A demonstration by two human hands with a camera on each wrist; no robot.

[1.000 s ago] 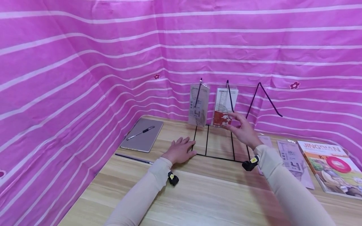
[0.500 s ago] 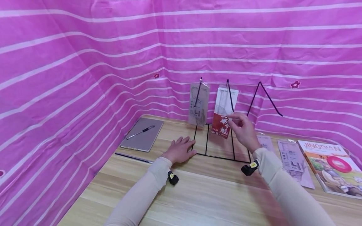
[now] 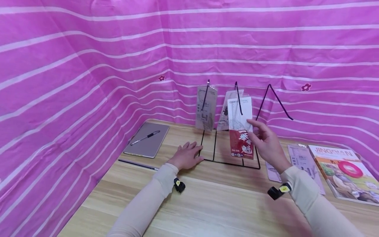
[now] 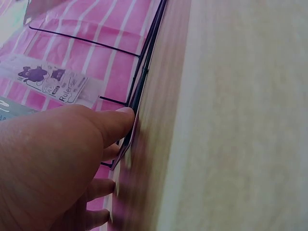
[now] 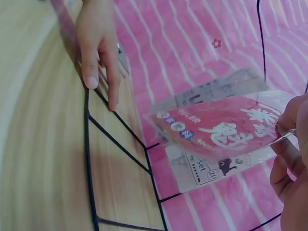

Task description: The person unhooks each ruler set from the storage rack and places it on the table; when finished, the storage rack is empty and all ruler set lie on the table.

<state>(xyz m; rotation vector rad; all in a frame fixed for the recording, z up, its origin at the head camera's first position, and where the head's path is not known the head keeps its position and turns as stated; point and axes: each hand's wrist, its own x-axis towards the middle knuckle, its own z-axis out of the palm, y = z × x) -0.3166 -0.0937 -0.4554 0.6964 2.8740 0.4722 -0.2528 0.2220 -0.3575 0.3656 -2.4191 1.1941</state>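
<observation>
My right hand [image 3: 267,141] pinches the right edge of a red-and-white ruler packet [image 3: 241,141] between thumb and fingers. The packet is in front of the black wire rack's [image 3: 222,162] middle prong, its red lower half facing me. Behind it, a clear ruler packet with a dark cat print [image 5: 225,166] hangs on that same prong. A grey packet [image 3: 205,115] hangs from the left prong; no packet shows on the right one. My left hand [image 3: 186,156] lies flat on the table, fingers spread, with its thumb [image 4: 120,120] at the rack's front left base corner.
A grey notebook [image 3: 142,149] with a pen [image 3: 145,135] on top lies at the left, a thin dark stick [image 3: 137,164] before it. Purple packets [image 3: 299,161] and a magazine [image 3: 340,184] bearing a pink ring [image 3: 350,169] lie right. A pink striped curtain [image 3: 118,65] stands behind.
My right hand has drawn the red-and-white packet off the middle prong, toward me and to the right, uncovering the cat-print packet behind it. The left hand has stayed in place.
</observation>
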